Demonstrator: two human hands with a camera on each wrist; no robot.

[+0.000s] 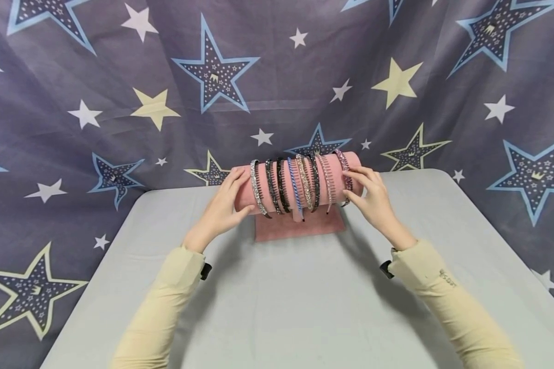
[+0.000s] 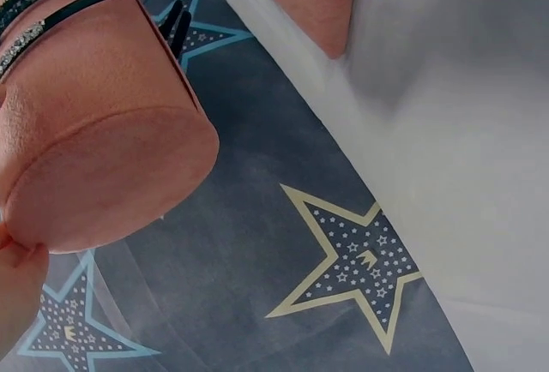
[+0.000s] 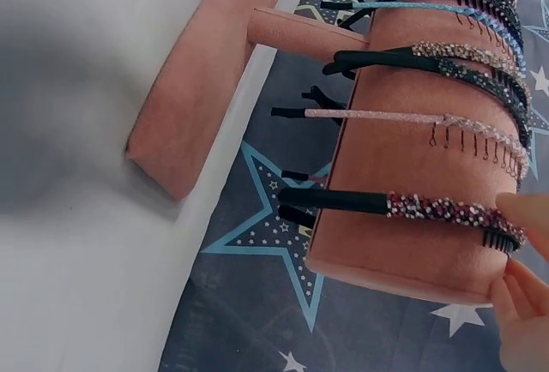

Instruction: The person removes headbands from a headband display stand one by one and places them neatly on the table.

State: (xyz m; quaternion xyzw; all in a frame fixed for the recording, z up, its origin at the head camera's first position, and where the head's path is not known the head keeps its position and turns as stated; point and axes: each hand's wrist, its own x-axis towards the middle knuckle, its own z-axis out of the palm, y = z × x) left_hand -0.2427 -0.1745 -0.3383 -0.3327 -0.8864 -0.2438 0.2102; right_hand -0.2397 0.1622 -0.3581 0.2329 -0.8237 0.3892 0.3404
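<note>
A pink cylindrical headband stand (image 1: pixel 269 179) on the table carries a row of headbands. My left hand (image 1: pixel 221 202) grips the stand's left end, fingers along the upper edge and thumb low on the front. In the left wrist view, fingertips press near the rim of the round end face (image 2: pixel 116 179). At the right end, my right hand (image 1: pixel 371 195) pinches a purple glittery headband (image 1: pixel 344 166). The right wrist view shows this headband (image 3: pixel 429 207) around the roll, with digits on either side of it. A silver sparkly headband (image 1: pixel 255 184) is nearest my left hand.
Between the outer bands sit several more, including black ones, a blue headband (image 1: pixel 294 184) and a pink toothed headband (image 1: pixel 326 179). The stand's flat pink base (image 1: pixel 300 230) rests on the grey-covered table (image 1: pixel 295 302). Behind hangs a dark star-patterned cloth (image 1: pixel 277 87).
</note>
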